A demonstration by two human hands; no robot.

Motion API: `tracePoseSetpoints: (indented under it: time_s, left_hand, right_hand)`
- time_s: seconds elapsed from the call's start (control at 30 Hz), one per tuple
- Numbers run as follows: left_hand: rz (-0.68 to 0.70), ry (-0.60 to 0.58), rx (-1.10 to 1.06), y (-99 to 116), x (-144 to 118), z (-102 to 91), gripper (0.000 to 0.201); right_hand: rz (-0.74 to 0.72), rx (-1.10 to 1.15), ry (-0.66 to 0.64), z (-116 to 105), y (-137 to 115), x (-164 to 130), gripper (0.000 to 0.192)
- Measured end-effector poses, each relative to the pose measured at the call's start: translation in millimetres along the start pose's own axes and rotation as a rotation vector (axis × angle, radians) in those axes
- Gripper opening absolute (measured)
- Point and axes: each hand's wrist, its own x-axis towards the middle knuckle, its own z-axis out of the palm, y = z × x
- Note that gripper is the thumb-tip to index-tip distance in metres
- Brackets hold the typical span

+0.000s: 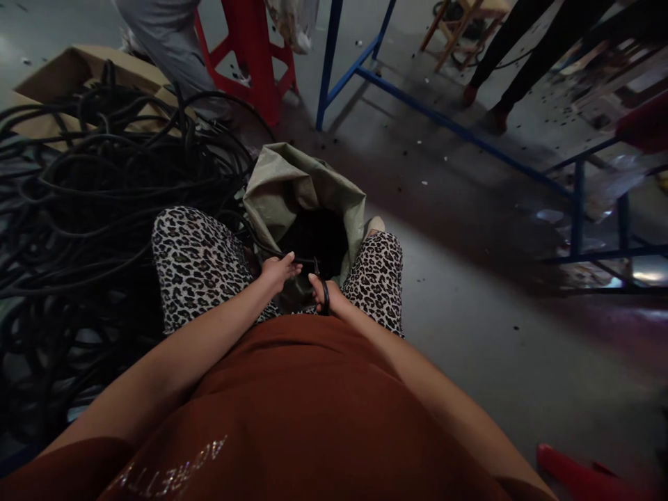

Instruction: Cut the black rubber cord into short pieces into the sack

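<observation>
Seated person, both hands between the knees over an open sack (292, 184). Left hand (276, 270) pinches a black cable (305, 261); right hand (326, 296) is closed thru dark scissor (324, 292) handles, blades at the cable. Risk: fingers sit v. close to the blades, a slip could nick them. Cable heap (104, 202) at left could snag. Further back, red stool (250, 56), blue frame (365, 59).

Leopard-print trousers (195, 264), black cable (78, 181), olive sack (292, 184)
</observation>
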Motion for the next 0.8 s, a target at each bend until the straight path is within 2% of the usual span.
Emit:
tracePoseSetpoints:
  time_s: [0.47, 0.63, 0.8]
  left_hand:
    - [-0.008, -0.008, -0.023, 1.2, 1.8, -0.4, 0.026]
    - [0.01, -0.013, -0.054, -0.3, 6.6, -2.1, 0.03]
    - [0.021, -0.02, -0.078, 0.6, 6.9, -1.7, 0.034]
  right_hand:
    - [-0.01, 0.044, 0.019, -1.2, -2.4, -3.4, 0.046]
    - [0.084, 0.069, -0.061, -1.4, 0.9, 0.1, 0.054]
    - [0.079, -0.013, -0.115, -0.9, 5.0, 6.8, 0.058]
